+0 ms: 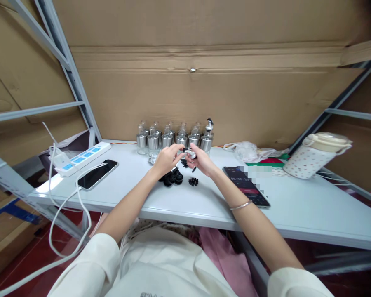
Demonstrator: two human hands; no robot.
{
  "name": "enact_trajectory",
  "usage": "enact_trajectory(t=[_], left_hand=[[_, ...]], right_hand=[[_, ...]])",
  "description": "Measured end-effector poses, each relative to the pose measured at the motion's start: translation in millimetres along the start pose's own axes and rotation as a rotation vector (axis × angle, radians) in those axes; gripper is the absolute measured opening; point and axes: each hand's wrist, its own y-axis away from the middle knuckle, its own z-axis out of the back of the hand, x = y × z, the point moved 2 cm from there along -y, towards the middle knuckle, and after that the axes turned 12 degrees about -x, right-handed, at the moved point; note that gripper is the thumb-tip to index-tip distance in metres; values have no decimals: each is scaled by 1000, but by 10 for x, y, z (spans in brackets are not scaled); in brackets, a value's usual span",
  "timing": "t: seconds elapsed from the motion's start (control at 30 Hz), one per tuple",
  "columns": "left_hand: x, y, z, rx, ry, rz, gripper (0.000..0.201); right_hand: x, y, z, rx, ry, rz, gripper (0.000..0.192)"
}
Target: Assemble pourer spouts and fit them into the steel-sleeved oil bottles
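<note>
Pour spout: a small black-and-silver pourer (190, 153) held up between both hands, above the middle of the counter (160, 201).
Right hand: its grip is closed around the silver part of the pourer (203, 161).
Left hand: fingertips pinch the pourer's black end (167, 159).
Under the hands: black ring-shaped stoppers (173, 177) heaped beneath the left hand; a tight cluster of small black caps (193, 181) just beside them.
Beside the left hand: silver-coloured parts (152, 159), partly hidden.
Behind the hands: glass bottles with metal sleeves (153, 142) stand upright in two rows; a black-tipped spout (210, 124) shows at the right end.
Right side: a timer phone (246, 186), a clear plastic bag (246, 152) and a tilted dotted tumbler (312, 159).
Left side: a dark-screened smartphone (98, 175) near a white power strip (83, 158).
Backdrop: a cardboard panel (204, 95) behind the bottles.
</note>
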Motion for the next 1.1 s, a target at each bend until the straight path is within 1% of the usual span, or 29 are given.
enact_trajectory(t=[0.1, 0.13, 0.17, 0.23, 0.3, 0.4, 0.5, 0.57, 0.63, 0.7, 0.73, 0.8, 0.9, 1.0, 1.1], left_hand=[[12, 5, -21, 75, -18, 58, 28], [16, 7, -29, 114, -29, 81, 30], [20, 9, -35, 151, -42, 104, 31], [29, 10, -40, 200, -62, 152, 35], [46, 9, -37, 211, -67, 188, 37], [122, 12, -44, 222, -69, 247, 43], [282, 31, -75, 242, -65, 353, 52], [409, 53, -109, 248, -42, 429, 56], [516, 78, -151, 260, 2, 474, 57], [589, 100, -187, 264, 45, 492, 57], [612, 108, -198, 260, 63, 497, 57], [637, 118, -203, 251, 89, 511, 58], [626, 113, -175, 262, 95, 532, 57], [568, 91, -127, 283, 69, 515, 56], [481, 63, -79, 265, 21, 464, 54]], right_hand=[[-3, -159, 86, -231, 278, 306, 36], [-15, -234, 115, -280, 363, 371, 32], [-34, -317, 135, -280, 415, 399, 28], [-83, -489, 155, -206, 468, 397, 21], [-124, -631, 158, -173, 518, 396, 20], [-158, -742, 142, -206, 573, 399, 20], [-155, -743, 125, -252, 666, 412, 18], [-113, -717, 124, -299, 732, 485, 14], [-33, -691, 143, -406, 783, 617, 9], [61, -685, 177, -535, 850, 722, 13], [103, -695, 198, -585, 898, 740, 19], [170, -737, 237, -626, 1000, 727, 31], [221, -822, 280, -576, 1115, 706, 43], [227, -866, 304, -527, 1144, 755, 44], [249, -823, 328, -548, 1111, 824, 42]])
